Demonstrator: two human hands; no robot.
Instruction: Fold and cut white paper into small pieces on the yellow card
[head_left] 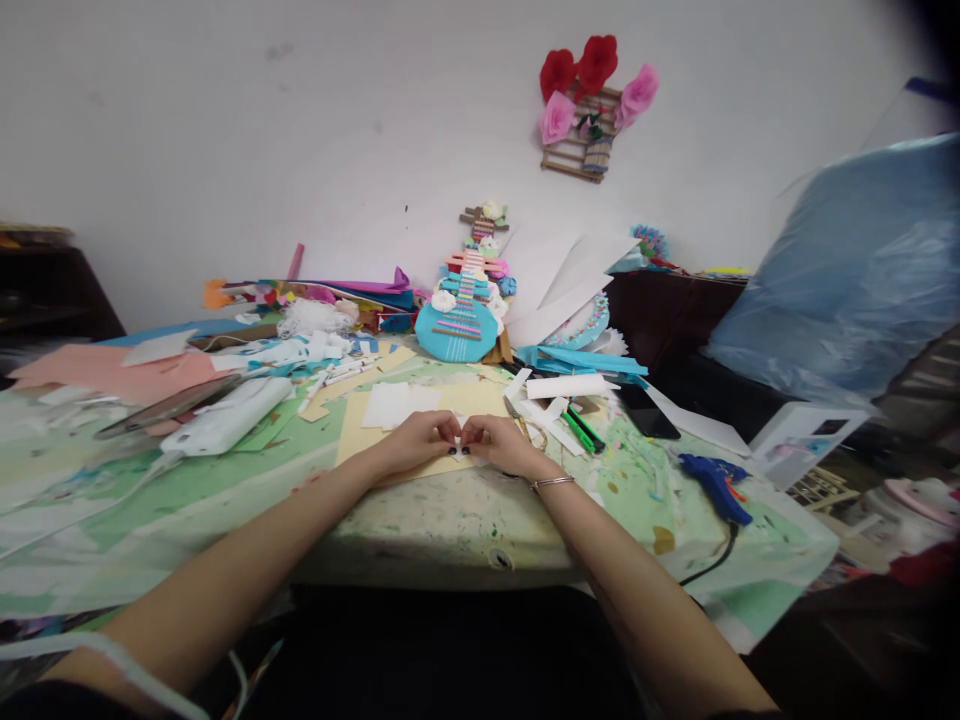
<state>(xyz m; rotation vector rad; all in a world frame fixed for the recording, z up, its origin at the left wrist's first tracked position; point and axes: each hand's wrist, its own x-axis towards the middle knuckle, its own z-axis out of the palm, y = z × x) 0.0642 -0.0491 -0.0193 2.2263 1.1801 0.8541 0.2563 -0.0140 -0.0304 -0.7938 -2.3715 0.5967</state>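
Observation:
My left hand point(425, 442) and my right hand point(495, 443) meet over a sheet of cream paper point(358, 430) near the table's front edge. The fingers of both are pinched on a small piece of white paper point(459, 447), mostly hidden behind the fingertips. Just beyond my left hand lies a stack of white paper pieces point(390, 405). Close to my right hand are scissors point(534, 432), partly covered by white paper strips point(551, 420). A green utility knife point(579, 430) rests farther right.
A blue glue gun point(718, 488) with a black cord lies at right, near a dark phone point(649, 411). A white power strip point(229, 415) sits at left. Behind stands a blue paper lute point(457, 330) among paper scraps. A plastic-wrapped bundle point(840, 270) rises at far right.

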